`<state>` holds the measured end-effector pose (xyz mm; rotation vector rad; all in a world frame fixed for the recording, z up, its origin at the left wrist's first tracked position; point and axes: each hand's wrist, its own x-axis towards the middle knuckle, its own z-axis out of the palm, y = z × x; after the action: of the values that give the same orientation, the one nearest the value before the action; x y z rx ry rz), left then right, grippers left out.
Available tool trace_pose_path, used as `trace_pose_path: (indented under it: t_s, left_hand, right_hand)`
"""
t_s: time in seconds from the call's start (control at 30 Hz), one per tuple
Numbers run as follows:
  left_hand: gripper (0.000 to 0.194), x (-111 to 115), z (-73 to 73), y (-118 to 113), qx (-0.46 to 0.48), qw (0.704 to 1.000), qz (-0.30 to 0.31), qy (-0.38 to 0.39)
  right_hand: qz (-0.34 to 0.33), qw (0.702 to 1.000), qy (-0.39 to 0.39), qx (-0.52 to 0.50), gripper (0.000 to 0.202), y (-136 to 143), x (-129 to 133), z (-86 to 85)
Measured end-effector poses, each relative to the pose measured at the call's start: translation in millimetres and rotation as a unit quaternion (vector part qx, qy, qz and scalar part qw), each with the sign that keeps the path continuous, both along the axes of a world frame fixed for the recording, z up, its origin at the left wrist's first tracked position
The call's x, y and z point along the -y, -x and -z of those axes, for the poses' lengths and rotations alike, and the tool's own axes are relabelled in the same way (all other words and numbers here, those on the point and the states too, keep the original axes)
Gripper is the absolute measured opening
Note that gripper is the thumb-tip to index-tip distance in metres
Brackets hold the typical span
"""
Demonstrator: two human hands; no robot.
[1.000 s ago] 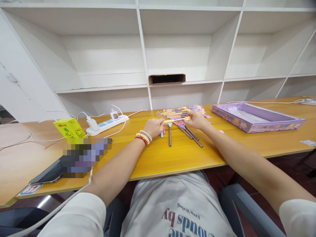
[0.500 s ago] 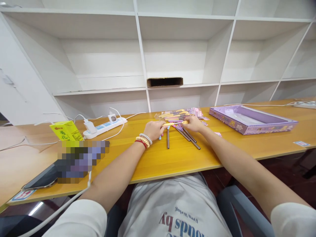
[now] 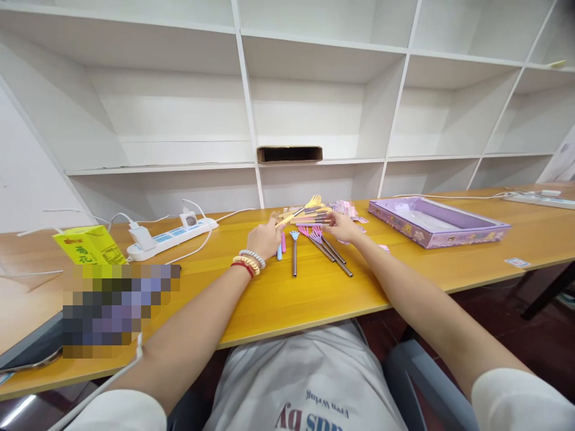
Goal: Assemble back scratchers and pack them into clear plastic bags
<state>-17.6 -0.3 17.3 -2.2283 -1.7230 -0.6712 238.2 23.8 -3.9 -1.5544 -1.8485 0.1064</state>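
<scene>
A yellow back scratcher (image 3: 296, 214) is in my left hand (image 3: 264, 239), which is closed round its handle; its claw end points up and to the right. My right hand (image 3: 344, 228) hovers by the right end of a pile of yellow and pink wrapped back scratchers (image 3: 309, 219), fingers partly curled and apart. Whether they touch the pile I cannot tell. Nearer me lie a blue-clawed back scratcher (image 3: 294, 254) and several pink and purple ones with metal rods (image 3: 336, 257). Blue and pink handles (image 3: 280, 251) show beside my left hand.
A shallow purple box (image 3: 431, 224) stands at the right. To the left are a white power strip (image 3: 173, 238) with cables, a yellow-green carton (image 3: 92, 245) and a dark phone (image 3: 36, 344). White shelves (image 3: 314, 108) rise behind the table, holding a small cardboard box (image 3: 290, 154).
The yellow back scratcher, earlier level between both hands, now tilts upward in my left hand alone. My right hand has come off its end. The camera view has shifted to the right.
</scene>
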Motion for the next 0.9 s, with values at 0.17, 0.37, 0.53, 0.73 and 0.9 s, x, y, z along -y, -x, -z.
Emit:
trace_pose_path:
  t_s: [0.17,0.37,0.53,0.73,0.9]
  left_hand:
    - [0.04,2.1,1.9,0.1,-0.003,0.996,0.084,0.043]
    - [0.036,6.8,5.4,-2.5,-0.074,0.976,0.192,0.07]
    - [0.039,8.7,5.9,-8.6,-0.089,0.981,0.168,0.046]
    - [0.036,3.9,-0.3,0.1,-0.018,0.994,0.095,0.045]
    - [0.038,-8.7,0.5,11.6,-0.011,0.998,0.053,0.029]
  right_hand:
    - [-0.077,0.995,0.03,0.052,0.033,7.0,4.4,1.4]
    - [-0.105,0.994,-0.023,0.028,0.05,6.6,-0.8,7.8]
    - [-0.111,0.993,-0.019,0.036,0.049,6.9,0.6,6.7]
    - [0.058,0.997,0.005,0.05,0.025,-25.2,-3.7,-33.3]
    - [0.305,0.94,0.087,0.128,0.036,-103.2,9.8,-68.8]
